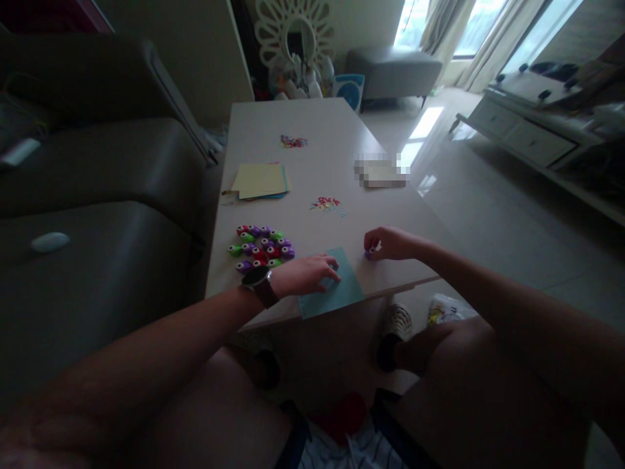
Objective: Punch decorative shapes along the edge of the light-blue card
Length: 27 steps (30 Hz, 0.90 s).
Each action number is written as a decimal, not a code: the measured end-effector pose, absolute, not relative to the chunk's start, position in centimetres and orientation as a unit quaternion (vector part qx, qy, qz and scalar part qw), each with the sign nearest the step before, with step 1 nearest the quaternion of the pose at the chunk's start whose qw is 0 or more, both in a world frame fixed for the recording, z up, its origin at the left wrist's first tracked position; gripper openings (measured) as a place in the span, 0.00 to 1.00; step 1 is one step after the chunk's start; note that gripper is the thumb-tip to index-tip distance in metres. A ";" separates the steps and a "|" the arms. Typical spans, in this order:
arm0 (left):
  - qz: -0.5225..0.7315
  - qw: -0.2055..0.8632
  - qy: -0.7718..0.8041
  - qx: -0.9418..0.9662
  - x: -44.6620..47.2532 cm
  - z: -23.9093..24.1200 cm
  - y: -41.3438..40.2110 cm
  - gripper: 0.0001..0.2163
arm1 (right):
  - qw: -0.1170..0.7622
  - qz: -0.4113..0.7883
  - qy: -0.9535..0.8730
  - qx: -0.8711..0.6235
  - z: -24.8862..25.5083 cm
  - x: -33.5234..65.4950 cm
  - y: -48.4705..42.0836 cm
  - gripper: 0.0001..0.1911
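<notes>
My left hand (310, 272), with a dark watch (257, 277) at its wrist, rests on a light blue sheet (336, 296) at the table's near edge. Its fingers are apart and press on the sheet. To the right of the sheet, my right hand (390, 243) pinches a small purple piece with a white eye-like spot (368, 254), low over the tabletop or touching it; I cannot tell which. A cluster of similar purple, green and red pieces (258, 254) lies just beyond my left wrist, partly hidden by it.
On the white table (327, 156) lie a stack of coloured sheets (261, 180), two piles of tiny colourful bits, the nearer pile (326, 204) and the farther pile (293, 141), and a blurred-out item (383, 174) at the right edge. A dark sofa (122, 260) flanks the left side.
</notes>
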<state>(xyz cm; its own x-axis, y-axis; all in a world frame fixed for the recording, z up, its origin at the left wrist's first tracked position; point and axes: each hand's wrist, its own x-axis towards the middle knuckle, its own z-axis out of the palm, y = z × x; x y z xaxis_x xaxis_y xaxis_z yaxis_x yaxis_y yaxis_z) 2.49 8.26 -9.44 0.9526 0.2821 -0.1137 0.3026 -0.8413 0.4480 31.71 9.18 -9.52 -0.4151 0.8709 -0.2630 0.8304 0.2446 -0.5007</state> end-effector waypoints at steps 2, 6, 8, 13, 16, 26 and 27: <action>-0.026 0.238 0.152 0.959 2.5 -9.4 8.3 0.19 | 0.065 0.316 -0.793 -0.517 -9.4 31.6 9.1 0.09; -0.029 0.240 0.153 0.958 2.5 -9.2 8.2 0.19 | 0.082 0.395 -0.796 -0.452 -9.3 31.0 8.8 0.06; -0.024 0.242 0.153 0.958 2.4 -9.2 8.2 0.19 | 0.067 0.411 -0.793 -0.444 -9.5 30.8 8.7 0.06; -0.008 0.243 0.140 0.960 2.3 -9.6 8.4 0.19 | 0.119 0.345 -0.783 -0.503 -10.0 30.7 8.5 0.28; -0.007 0.241 0.139 0.960 2.2 -9.7 8.4 0.19 | 0.139 0.303 -0.783 -0.526 -10.0 30.8 8.5 0.36; -0.004 0.246 0.145 0.958 2.2 -9.4 8.2 0.19 | 0.053 0.255 -0.817 -0.515 -10.1 31.4 8.9 0.20; -0.003 0.243 0.145 0.959 2.1 -9.5 8.2 0.20 | 0.041 0.252 -0.817 -0.518 -10.0 31.4 8.9 0.21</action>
